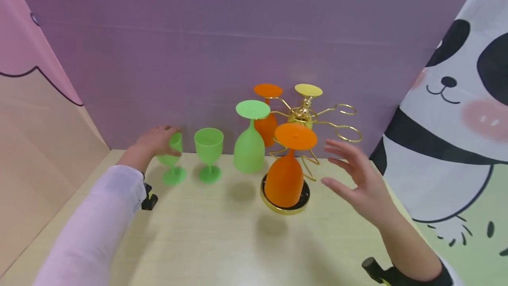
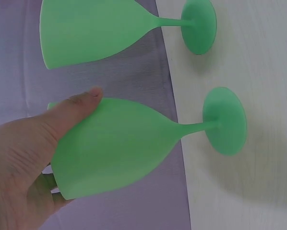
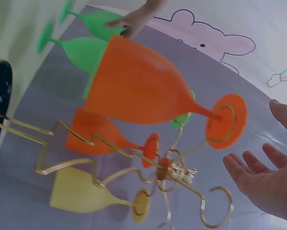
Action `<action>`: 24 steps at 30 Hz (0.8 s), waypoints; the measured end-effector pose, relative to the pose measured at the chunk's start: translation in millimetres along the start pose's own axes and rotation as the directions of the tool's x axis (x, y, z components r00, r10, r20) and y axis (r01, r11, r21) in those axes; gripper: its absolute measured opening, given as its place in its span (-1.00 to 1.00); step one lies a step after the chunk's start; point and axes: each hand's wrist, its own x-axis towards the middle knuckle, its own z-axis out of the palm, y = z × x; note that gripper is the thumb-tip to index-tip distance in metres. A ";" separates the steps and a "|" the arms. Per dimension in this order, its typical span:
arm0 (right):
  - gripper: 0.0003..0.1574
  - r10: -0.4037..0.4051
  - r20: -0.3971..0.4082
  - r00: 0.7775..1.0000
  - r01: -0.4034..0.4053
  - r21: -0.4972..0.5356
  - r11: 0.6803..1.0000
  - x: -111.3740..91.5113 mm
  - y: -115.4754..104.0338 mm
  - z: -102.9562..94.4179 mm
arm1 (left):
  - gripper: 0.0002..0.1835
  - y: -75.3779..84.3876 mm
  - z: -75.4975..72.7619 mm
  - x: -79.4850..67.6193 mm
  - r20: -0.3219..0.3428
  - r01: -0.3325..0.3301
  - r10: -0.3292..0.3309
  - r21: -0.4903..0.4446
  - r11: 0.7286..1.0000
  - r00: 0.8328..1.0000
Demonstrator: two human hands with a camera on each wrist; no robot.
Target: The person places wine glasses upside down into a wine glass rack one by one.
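At the left of the table, my left hand (image 1: 154, 141) grips the bowl of an upright light-green goblet (image 2: 117, 148) near its rim, thumb on one side and fingers on the other. Just right of it stands a second green goblet (image 1: 209, 145). A gold goblet rack (image 1: 304, 114) carries upside-down goblets: a green one (image 1: 249, 151), a front orange one (image 1: 285, 180), a rear orange one (image 1: 267, 129) and a yellow one (image 1: 308, 90). My right hand (image 1: 359, 182) hovers beside the rack's right side, fingers spread and holding nothing.
The rack's round black base with a gold rim (image 1: 285, 210) rests on the pale table (image 1: 198, 242). Two hooks (image 1: 349, 133) on the rack's right side hold no goblet. Behind rises a purple backdrop (image 1: 178, 56); a panda-print cloth (image 1: 444, 122) hangs at right.
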 end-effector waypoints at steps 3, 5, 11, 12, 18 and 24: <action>-0.19 -0.087 -0.043 0.995 0.089 0.065 0.994 10.9 -7.1 -9.0 | -0.09 1.3 -0.3 0.6 0.000 -0.003 0.003 0.000 1.000 1.000; -0.22 -0.100 -0.054 0.993 0.104 0.073 0.992 21.0 -12.1 -15.3 | -0.09 1.3 -0.4 1.2 0.001 -0.004 0.004 -0.003 1.000 1.000; -0.19 -0.018 -0.008 1.000 0.016 -0.185 0.983 59.1 -26.5 -32.2 | -0.12 0.5 0.9 2.2 0.006 -0.004 0.004 -0.014 1.000 1.000; -0.19 0.005 0.007 1.000 -0.003 -0.245 0.969 65.8 -28.0 -34.6 | -0.12 0.7 1.0 2.2 0.005 -0.004 0.004 -0.014 1.000 1.000; -0.27 0.215 0.135 0.967 -0.126 -0.483 0.866 103.6 -25.8 -46.9 | -0.15 2.8 0.7 2.2 -0.002 -0.015 0.015 0.012 1.000 1.000; -0.26 0.369 0.308 0.877 -0.096 -0.639 0.763 140.7 -11.7 -54.5 | -0.15 3.2 0.1 1.3 -0.008 -0.016 0.016 0.016 1.000 1.000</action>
